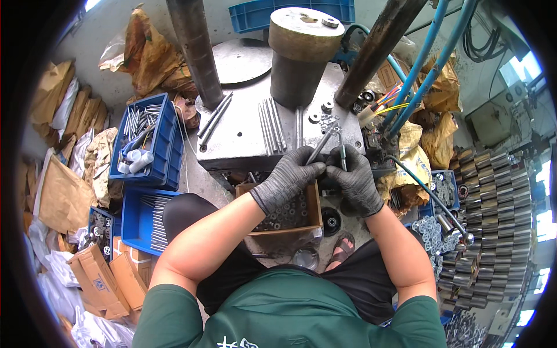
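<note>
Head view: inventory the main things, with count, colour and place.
Left-hand rod: 1, grey, centre
Right-hand rod: 1, grey, centre
Metal plate: 1, grey, upper centre
Loose rods: several, grey, on plate
Small rings: several, silver, on plate
Thick cylinder: 1, grey, over plate
Columns: 2, dark, flanking cylinder
Disc: 1, grey, plate's far left
Hoses: several, blue, upper right
Bins: several, blue, left, right and top
Open carton: 1, brown, nearer than plate
Sacks: many, brown, both sides
Stacked cylinders: many, grey, right
Shirt: 1, green, bottom
Sandal: 1, brown, lower centre
Left hand: 1, dark-grey glove, centre
Right hand: 1, dark-grey glove, centre
Forearms: 2, bare, lower centre
</note>
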A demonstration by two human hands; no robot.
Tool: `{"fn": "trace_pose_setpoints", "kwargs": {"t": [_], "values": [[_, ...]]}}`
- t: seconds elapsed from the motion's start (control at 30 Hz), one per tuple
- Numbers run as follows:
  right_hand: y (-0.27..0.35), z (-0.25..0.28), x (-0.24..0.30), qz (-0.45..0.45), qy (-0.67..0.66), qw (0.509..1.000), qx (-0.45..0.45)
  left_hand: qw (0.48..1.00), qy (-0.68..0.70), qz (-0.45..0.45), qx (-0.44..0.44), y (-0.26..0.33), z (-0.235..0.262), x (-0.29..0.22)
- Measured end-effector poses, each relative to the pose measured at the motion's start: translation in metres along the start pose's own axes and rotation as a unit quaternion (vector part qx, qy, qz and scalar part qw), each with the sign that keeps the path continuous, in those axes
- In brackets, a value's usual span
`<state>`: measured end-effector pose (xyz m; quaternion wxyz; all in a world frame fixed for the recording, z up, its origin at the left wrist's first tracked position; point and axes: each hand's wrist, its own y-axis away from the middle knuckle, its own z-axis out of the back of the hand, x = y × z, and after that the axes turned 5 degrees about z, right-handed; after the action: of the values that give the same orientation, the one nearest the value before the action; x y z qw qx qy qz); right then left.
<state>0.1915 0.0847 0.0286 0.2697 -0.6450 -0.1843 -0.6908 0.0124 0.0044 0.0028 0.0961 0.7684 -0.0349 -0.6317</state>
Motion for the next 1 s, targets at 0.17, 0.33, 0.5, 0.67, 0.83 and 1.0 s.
{"fn": "trace_pose_setpoints", "kwargs": {"t": [0.17,0.33,0.5,0.67,0.83,1.0], "values": [[0.004,0.000,0.008,-0.091,-0.104,0.990,-0.004,0.999,0.021,0.035,0.008,0.007,-0.003,-0.013],[0.013,0.007,0.029,-0.083,-0.116,0.989,0.030,0.980,0.170,0.072,-0.079,0.002,0.002,-0.021],[0.009,0.018,0.032,0.249,0.443,0.859,0.065,0.970,0.213,0.074,-0.090,-0.008,0.017,-0.011],[0.006,0.017,0.041,0.314,0.494,0.810,0.041,0.965,0.237,0.078,-0.074,-0.009,0.017,-0.010],[0.004,0.015,0.043,0.331,0.495,0.802,0.044,0.960,0.252,0.094,-0.078,-0.007,0.014,-0.010],[0.003,0.016,0.039,0.331,0.496,0.801,0.045,0.964,0.244,0.087,-0.065,-0.006,0.016,-0.011]]}}
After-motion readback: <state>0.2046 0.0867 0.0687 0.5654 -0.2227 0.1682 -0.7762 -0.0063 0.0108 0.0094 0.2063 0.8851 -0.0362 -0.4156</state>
